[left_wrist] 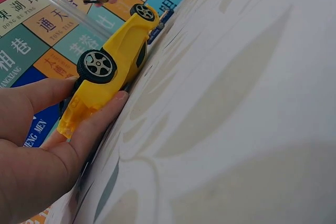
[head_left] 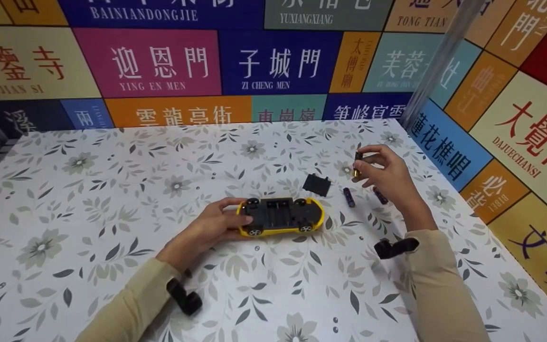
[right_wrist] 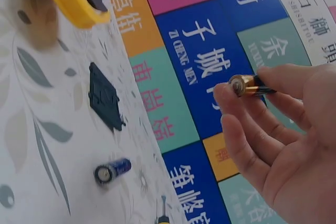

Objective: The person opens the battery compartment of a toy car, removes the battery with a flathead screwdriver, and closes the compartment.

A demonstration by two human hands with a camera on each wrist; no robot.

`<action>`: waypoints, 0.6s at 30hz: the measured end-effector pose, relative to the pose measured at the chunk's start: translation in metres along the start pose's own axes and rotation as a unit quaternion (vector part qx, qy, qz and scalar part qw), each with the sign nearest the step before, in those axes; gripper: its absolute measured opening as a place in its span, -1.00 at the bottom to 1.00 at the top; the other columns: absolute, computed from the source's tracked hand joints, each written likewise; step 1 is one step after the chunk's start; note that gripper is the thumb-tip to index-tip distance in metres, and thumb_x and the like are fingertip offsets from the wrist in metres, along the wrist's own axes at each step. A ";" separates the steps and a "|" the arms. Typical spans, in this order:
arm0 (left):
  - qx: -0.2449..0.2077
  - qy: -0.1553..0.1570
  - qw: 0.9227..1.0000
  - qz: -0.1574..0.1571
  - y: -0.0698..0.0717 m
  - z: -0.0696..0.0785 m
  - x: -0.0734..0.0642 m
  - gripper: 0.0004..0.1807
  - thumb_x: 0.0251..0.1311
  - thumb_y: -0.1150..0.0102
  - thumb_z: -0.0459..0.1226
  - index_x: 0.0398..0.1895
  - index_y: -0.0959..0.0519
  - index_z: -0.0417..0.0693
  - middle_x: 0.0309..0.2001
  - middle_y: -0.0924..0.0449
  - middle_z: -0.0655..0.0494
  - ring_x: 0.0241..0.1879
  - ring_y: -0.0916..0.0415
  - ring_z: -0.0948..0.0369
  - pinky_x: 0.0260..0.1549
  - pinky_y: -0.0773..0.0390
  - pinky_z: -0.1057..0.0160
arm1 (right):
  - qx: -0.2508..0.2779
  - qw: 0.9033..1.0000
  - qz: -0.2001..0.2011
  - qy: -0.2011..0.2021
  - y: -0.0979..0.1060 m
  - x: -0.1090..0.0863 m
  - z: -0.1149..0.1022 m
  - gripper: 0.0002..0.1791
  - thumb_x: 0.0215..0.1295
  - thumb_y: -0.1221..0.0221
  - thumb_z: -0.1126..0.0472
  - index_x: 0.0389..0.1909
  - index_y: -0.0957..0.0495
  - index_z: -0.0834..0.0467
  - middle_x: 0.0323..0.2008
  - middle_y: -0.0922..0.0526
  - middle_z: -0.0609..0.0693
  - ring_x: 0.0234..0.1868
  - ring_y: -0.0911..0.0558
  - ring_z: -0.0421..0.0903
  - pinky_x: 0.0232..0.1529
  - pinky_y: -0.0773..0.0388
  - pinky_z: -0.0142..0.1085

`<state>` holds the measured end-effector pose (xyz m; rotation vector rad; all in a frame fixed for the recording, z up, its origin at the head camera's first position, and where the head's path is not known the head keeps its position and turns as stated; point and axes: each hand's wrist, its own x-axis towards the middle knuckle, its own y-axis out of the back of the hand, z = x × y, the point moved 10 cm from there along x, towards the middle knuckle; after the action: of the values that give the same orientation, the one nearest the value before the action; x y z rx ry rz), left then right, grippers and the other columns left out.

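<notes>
A yellow toy car (head_left: 321, 216) lies upside down on the table, wheels up, with the open battery compartment (head_left: 278, 213) in its black underside facing upward. My left hand (head_left: 214, 221) grips one end of the car between thumb and fingers. Above the table to the right, my right hand (head_left: 385, 173) pinches a black-and-gold battery (right_wrist: 245, 85) between thumb and fingertips. Below that hand lie two dark blue-purple batteries, one battery (head_left: 348, 197) near the car and the other battery (head_left: 380, 195) partly under the hand. A black battery cover (head_left: 317, 185) lies beyond the car.
The table (head_left: 112, 190) has a white cloth with grey leaves and flowers. Colourful panels with lettering (head_left: 280, 61) stand behind it and along the right side. A thin tool with a yellow-and-black handle (right_wrist: 164, 219) shows at the right wrist view's bottom edge.
</notes>
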<state>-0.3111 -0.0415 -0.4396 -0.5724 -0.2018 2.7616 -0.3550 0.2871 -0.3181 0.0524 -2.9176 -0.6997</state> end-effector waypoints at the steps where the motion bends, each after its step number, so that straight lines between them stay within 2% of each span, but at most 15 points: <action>1: 0.000 0.000 1.000 -0.001 0.000 0.000 0.000 -0.30 0.19 -0.25 -0.50 0.42 -0.30 -0.11 0.30 -0.47 -0.29 0.03 -0.64 -0.01 -0.11 -0.74 0.09 | -0.004 1.000 0.000 -0.007 0.002 0.000 0.004 -0.50 0.42 -0.19 0.00 0.27 -0.40 0.13 -0.15 -0.66 -0.13 -0.30 -0.74 -0.25 -0.27 -0.71 -0.29; 3: -0.001 0.001 1.000 -0.002 -0.001 0.000 0.000 -0.30 0.20 -0.25 -0.50 0.42 -0.30 -0.11 0.31 -0.46 -0.29 0.04 -0.64 -0.01 -0.11 -0.74 0.09 | -0.013 1.000 0.000 -0.024 0.007 0.001 0.014 -0.49 0.42 -0.19 -0.01 0.28 -0.40 0.12 -0.18 -0.65 -0.19 -0.29 -0.74 -0.26 -0.26 -0.70 -0.30; 6: -0.004 0.001 1.000 -0.005 -0.001 0.000 0.000 -0.30 0.20 -0.25 -0.50 0.42 -0.29 -0.11 0.31 -0.46 -0.29 0.04 -0.64 -0.01 -0.11 -0.74 0.09 | -0.027 0.998 -0.006 -0.053 0.012 0.002 0.029 -0.48 0.42 -0.19 -0.03 0.30 -0.40 0.09 -0.15 -0.64 -0.16 -0.27 -0.73 -0.26 -0.19 -0.71 -0.27; 11: -0.011 -0.001 1.000 -0.012 -0.002 0.000 0.000 -0.29 0.20 -0.25 -0.50 0.43 -0.28 -0.11 0.31 -0.45 -0.29 0.05 -0.63 -0.01 -0.09 -0.73 0.07 | -0.072 0.993 -0.028 -0.092 0.014 0.002 0.049 -0.47 0.44 -0.16 -0.03 0.33 -0.40 0.10 -0.04 -0.60 0.04 -0.28 -0.71 -0.20 -0.21 -0.70 -0.25; 18: -0.016 -0.002 1.000 -0.014 -0.002 0.000 0.000 -0.29 0.21 -0.24 -0.51 0.43 -0.27 -0.12 0.31 -0.45 -0.31 0.05 -0.63 -0.01 -0.06 -0.73 0.04 | -0.136 0.982 -0.063 -0.118 0.010 0.001 0.067 -0.51 0.44 -0.17 0.05 0.29 -0.47 0.18 0.05 -0.55 0.22 -0.36 -0.67 -0.20 -0.32 -0.65 -0.28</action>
<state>-0.3104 -0.0397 -0.4388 -0.5668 -0.2535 2.7370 -0.3661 0.3254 -0.3723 0.1329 -3.0274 -1.1959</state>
